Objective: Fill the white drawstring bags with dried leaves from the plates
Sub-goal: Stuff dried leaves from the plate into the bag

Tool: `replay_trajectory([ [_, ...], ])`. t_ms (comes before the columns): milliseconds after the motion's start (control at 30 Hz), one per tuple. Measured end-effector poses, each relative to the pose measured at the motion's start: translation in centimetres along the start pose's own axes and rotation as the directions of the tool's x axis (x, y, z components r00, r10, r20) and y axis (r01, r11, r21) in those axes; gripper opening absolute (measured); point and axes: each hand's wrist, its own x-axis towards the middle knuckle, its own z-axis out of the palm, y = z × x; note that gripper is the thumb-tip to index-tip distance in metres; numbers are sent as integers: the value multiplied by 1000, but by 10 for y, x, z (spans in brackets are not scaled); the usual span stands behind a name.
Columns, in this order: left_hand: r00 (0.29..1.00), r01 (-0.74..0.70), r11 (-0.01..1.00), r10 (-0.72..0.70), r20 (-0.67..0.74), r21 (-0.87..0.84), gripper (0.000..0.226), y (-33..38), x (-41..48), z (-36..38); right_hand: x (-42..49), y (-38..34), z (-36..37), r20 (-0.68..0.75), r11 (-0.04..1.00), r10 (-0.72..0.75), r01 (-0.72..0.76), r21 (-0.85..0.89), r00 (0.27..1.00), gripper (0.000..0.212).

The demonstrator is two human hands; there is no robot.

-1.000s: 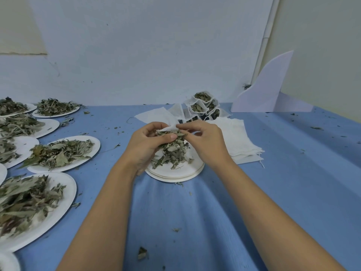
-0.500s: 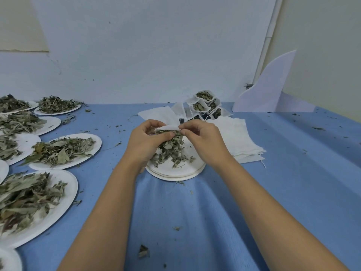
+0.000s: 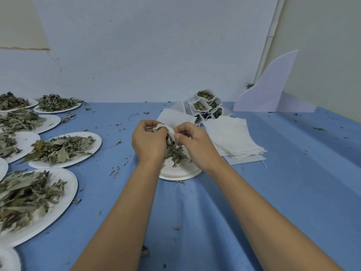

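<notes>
Drawstring bag [image 3: 171,133]: white, thin cloth, crumpled and folded over at the mouth, held directly above the centre plate [image 3: 175,174] between both hands. Grey-green dried leaves [image 3: 174,153] hang beneath it down to the plate; how much of them sits inside the bag cannot be told.

Nearside of the centre plate: blue cloth [image 3: 195,212] with scattered leaf scraps.

Centre plate: white, apparently stacked on others, with leaves lying on it.

Left hand [image 3: 149,142]: fingers curled round the bag's left side.

Right hand [image 3: 197,145]: thumb and forefinger pinch the bag's right edge, the other fingers curled.

Left of the centre plate: white leaf plates [image 3: 64,149], heaped, in rows running near to far.

Just beyond and right of the centre plate: a pile of flat empty bags [image 3: 232,137].

Beyond that pile: filled bags [image 3: 204,103], mouths open, leaves showing, stacked together.

Farthest, right of the centre plate: a white board [image 3: 267,94] standing by the wall.
</notes>
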Motion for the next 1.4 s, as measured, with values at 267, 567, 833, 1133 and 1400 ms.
replay_trajectory([
  [267,942,268,953,-228,248,-143,16,10,4,-6,0,6,-2,-66,954,-179,157,-255,982,19],
  [567,809,356,924,-231,541,-138,14,20,1,-7,6,13,-15,-318,976,-130,66,-205,939,14],
  [833,924,35,999,-37,380,13,22,9,1,-6,5,10,-11,-283,932,-229,125,-341,931,18],
  [1133,986,-145,972,126,108,188,22,2,2,-7,-1,-1,0,-139,969,-194,167,-184,971,13],
  [1400,984,-157,969,137,111,189,21,4,5,-8,2,-2,5,-240,955,-199,134,-264,950,12],
])
